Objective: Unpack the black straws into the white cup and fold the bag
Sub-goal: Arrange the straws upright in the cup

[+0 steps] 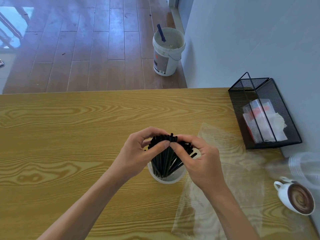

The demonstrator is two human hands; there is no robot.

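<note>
Both hands, left hand (138, 149) and right hand (195, 153), pinch the tops of upright straws (164, 160) standing in the cup (166, 179). The clear bag (221, 170) (empty, flat) lies just right, nearer the right hand.

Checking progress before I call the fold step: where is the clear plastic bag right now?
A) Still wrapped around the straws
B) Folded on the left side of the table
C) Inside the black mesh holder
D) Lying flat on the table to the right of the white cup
D: the clear bag lies spread flat on the table right of the white cup, while both hands grip the black straws standing in the cup.
</note>
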